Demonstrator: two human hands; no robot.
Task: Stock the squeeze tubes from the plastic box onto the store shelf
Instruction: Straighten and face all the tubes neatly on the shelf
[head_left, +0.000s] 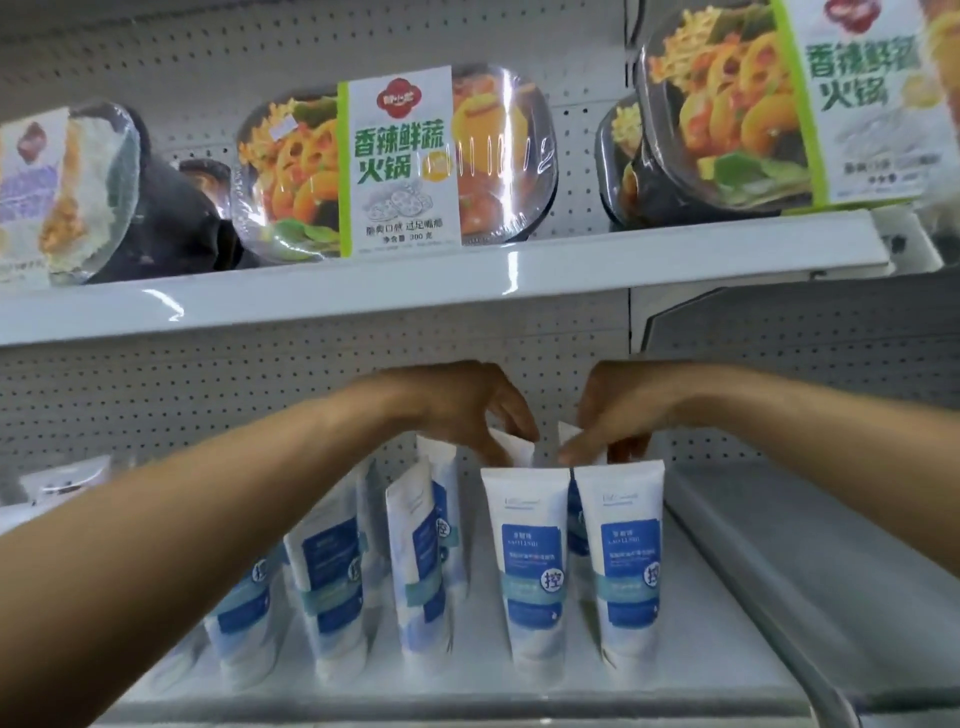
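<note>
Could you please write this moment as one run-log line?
left hand: pinches rear tube | right hand: pinches neighbouring tube | shelf: front tubes upright

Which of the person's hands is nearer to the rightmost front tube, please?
Right. The right hand is just above the top of the rightmost front tube; the left hand is above the neighbouring tube, further left.

A shop aisle.
White pegboard-backed shelves (447, 280) carry packaged hot-pot bowls (395, 166) above and rows of identical squeeze tubes (530, 561) below.
</note>
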